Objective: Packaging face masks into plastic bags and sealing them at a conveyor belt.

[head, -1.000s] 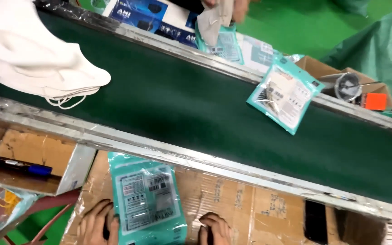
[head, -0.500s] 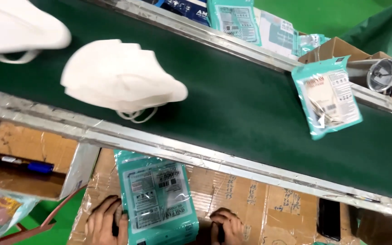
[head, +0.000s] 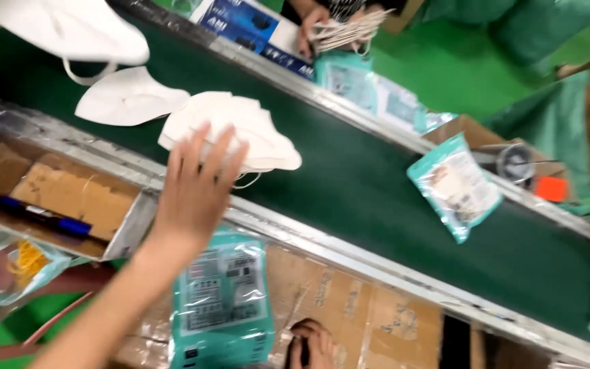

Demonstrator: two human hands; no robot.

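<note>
While our left hand (head: pixel 196 188) stretches out over the metal rail, fingers spread and flat, it touches or hovers right at the near edge of a white folded cup-shaped face mask (head: pixel 230 130) lying on the dark green conveyor belt (head: pixel 349 184); we cannot tell if the fingertips actually press it. Nothing is pinched in that hand. Our right hand (head: pixel 312 347) sits low at the bottom edge, fingers curled, resting on the brown cardboard-covered tabletop (head: pixel 370 321) just beside a teal plastic mask packet (head: pixel 223 301); whether it grips the packet we cannot tell, motion blur hides it. The packet lies flat on the cardboard, near the belt's shiny metal rail (head: pixel 322 249).

Further along the belt, a second white mask (head: pixel 128 99) lies just left of the first, and a third white mask (head: pixel 69 27) sits at the top left corner, its ear loop hanging. A sealed teal packet (head: pixel 455 184) lies tilted on the belt, well apart to the right. On the far side another person's hands (head: pixel 326 24) hold a bunch of white masks, with more teal packets (head: pixel 370 92) below them on the far rail. A blue pen (head: pixel 39 215) lies in an open cardboard box (head: pixel 76 201) at our left.
</note>
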